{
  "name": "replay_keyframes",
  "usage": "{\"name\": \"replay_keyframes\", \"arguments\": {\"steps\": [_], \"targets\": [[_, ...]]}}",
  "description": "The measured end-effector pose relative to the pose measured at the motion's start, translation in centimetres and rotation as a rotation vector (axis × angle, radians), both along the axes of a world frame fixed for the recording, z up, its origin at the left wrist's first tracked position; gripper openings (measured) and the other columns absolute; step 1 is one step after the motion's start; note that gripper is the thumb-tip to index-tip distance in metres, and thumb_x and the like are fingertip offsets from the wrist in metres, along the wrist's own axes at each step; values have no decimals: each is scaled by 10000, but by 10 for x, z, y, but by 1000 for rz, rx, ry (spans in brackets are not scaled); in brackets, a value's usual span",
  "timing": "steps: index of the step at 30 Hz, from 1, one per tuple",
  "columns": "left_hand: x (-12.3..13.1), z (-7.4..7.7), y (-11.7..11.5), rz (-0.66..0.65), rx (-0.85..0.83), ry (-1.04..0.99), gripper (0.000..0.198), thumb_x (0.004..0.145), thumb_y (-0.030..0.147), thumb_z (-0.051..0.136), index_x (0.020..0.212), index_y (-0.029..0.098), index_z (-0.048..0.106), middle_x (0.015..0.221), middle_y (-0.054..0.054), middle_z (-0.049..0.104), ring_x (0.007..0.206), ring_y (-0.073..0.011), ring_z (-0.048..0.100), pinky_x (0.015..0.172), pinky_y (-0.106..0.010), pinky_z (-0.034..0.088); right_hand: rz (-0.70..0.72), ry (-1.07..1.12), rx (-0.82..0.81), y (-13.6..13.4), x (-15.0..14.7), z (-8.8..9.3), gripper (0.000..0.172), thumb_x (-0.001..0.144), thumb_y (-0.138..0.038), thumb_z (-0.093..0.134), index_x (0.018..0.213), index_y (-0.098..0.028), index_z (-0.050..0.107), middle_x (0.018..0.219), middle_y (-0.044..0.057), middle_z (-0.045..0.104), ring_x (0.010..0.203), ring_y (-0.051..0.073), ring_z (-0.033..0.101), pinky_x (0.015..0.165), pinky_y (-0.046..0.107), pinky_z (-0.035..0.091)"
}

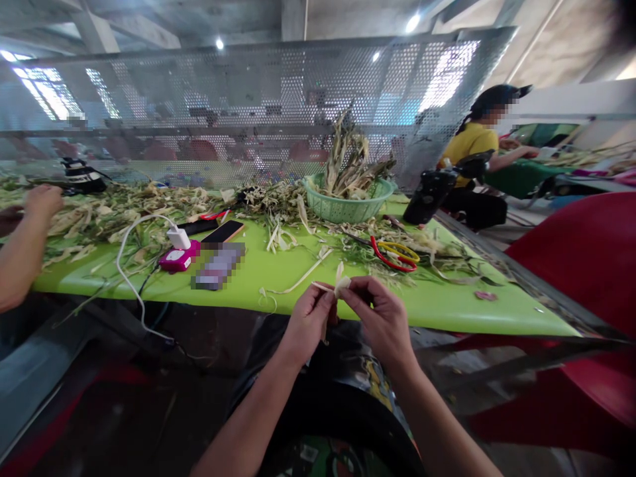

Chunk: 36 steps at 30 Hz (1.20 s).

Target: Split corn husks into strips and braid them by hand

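Note:
Between my two hands, just over the table's front edge, is a pale strip of dried husk (342, 283), bent or knotted into a small bunch. My left hand (314, 311) pinches its lower left part between thumb and fingers. From the right, my right hand (378, 306) grips the same husk with thumb and forefinger. A thin end sticks out leftward and another piece points up. Some of it is hidden behind my fingers. On the green table (278, 271), a long loose husk strip (303, 270) lies just beyond my left hand.
Scissors (392, 255) with red and yellow handles lie ahead to the right. Behind them stand a green basket (342, 202) of dried husks and a black bottle (430, 197). A phone (223, 233) and a magenta power adapter (179, 257) lie left. Another person's hand (44, 202) is far left.

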State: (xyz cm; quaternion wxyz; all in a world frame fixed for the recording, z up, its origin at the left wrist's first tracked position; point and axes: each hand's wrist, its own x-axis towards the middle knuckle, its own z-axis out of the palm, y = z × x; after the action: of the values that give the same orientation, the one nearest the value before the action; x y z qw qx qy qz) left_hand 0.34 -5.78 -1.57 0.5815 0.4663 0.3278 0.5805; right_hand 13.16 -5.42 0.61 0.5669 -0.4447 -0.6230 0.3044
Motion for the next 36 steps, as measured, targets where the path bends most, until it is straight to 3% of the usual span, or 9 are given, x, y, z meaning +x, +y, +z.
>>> {"name": "replay_keyframes", "arguments": {"steps": [6,12,17,20,25,36], "targets": [[-3,1,-1,-2,31,15,295,853,468,575,858,174,597,652,24,491,588,-94,454,613,-226,391,61,89,-44,5,-3,-4,122,816,-313,673,830,-205,617,736,-5,588,664,137,523,612,257,423],[-7,5,-2,0,31,68,300,813,465,629,867,170,636,679,6,531,633,-108,473,617,-217,392,-2,-23,27,8,0,-3,156,809,-351,685,810,-203,635,716,-4,553,642,134,476,597,261,400],[-5,4,-1,45,3,53,278,808,431,639,901,171,674,718,1,585,643,-109,477,614,-218,381,152,26,-122,13,6,-9,266,814,-408,674,989,-209,663,861,39,625,725,159,540,633,272,433],[-3,-1,2,50,-14,53,294,785,433,662,900,163,686,731,-1,602,635,-106,468,614,-222,376,191,33,-141,16,7,-11,236,797,-416,689,914,-211,697,901,53,638,781,180,563,659,284,453],[-5,-10,3,-20,-92,74,345,786,459,650,947,154,671,645,20,532,570,-91,439,564,-218,347,106,157,-99,19,9,-10,157,752,-364,742,788,-223,683,823,28,653,790,184,587,741,315,474],[-14,-15,0,-16,-3,182,215,777,368,673,796,155,644,653,11,546,588,-100,433,574,-221,335,71,409,-189,21,5,-11,213,699,-363,764,706,-192,636,676,18,601,572,131,507,496,256,374]]}}
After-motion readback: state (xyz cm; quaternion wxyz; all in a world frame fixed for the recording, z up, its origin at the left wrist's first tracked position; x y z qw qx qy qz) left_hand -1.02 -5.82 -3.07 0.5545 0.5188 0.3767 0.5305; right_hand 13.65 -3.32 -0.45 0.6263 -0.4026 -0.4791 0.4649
